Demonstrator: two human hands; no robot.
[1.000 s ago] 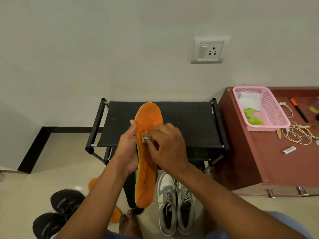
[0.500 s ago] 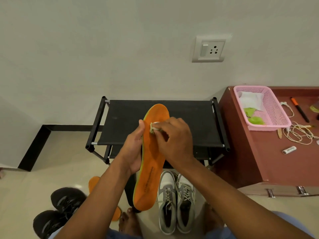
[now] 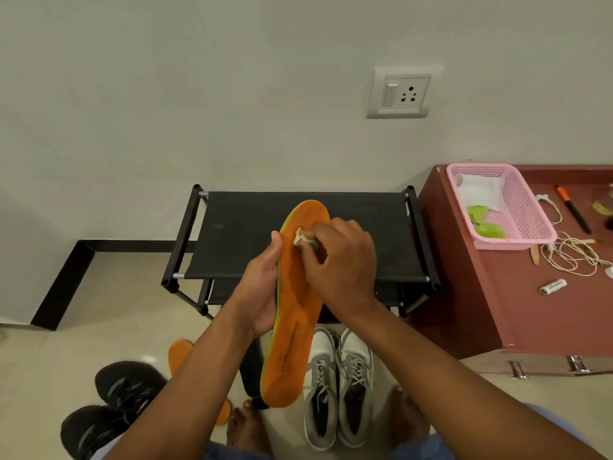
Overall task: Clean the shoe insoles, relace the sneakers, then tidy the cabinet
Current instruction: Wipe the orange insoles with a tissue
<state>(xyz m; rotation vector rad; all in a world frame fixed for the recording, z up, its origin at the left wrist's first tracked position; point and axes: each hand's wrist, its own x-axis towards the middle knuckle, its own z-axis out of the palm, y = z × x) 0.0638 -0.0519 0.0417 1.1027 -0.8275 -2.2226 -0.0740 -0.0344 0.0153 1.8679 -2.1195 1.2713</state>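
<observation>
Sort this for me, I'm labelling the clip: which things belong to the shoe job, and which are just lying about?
Job: insole held in the left hand; wipe pinched in the right hand; second insole; grey sneakers; black sneakers; rack; cabinet.

Lying about: pink basket, cord, pen, wall socket.

You have two insoles: one (image 3: pixel 292 307) in your hands, one (image 3: pixel 180 355) on the floor. Four shoes stand below you: two grey sneakers (image 3: pixel 320 393) (image 3: pixel 355 386) and two black shoes (image 3: pixel 127 385) (image 3: pixel 88 429). You see one rack (image 3: pixel 238 227), one desk (image 3: pixel 481 310), one pink basket (image 3: pixel 524 214), one marker (image 3: pixel 572 209), one cord (image 3: pixel 570 254), one wall socket (image 3: pixel 401 92) and one wad (image 3: pixel 300 239) in your right hand.
</observation>
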